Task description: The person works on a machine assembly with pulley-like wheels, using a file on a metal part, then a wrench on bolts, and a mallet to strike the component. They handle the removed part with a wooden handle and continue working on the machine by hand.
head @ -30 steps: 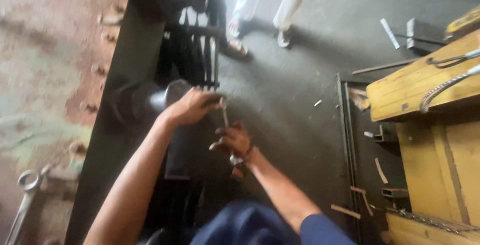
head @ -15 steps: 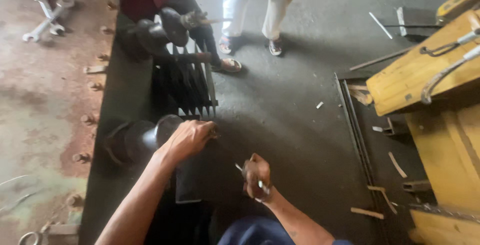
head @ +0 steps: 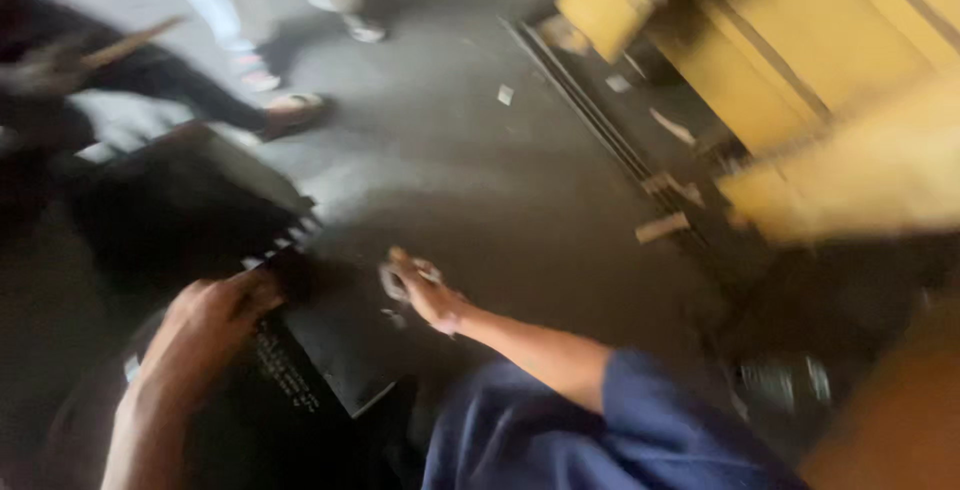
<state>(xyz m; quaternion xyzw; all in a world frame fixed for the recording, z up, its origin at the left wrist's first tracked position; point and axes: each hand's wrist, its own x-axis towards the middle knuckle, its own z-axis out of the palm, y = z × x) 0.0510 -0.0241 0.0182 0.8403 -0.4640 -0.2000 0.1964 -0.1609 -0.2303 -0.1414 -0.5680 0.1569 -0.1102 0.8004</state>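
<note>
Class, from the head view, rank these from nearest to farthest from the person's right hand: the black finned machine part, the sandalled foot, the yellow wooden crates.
Measured from the right hand:
1. Black finned machine part, just to its left, under the left hand.
2. Sandalled foot, farther up and left on the floor.
3. Yellow wooden crates, far off at upper right.

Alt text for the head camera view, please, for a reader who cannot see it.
Blurred view down at a person's two bare hands: the left hand rests on a dark finned metal casing, and the right hand grips a small metallic object too blurred to identify above the grey concrete floor. Yellow wooden crates stand at right; another person's sandalled foot shows beyond.
</note>
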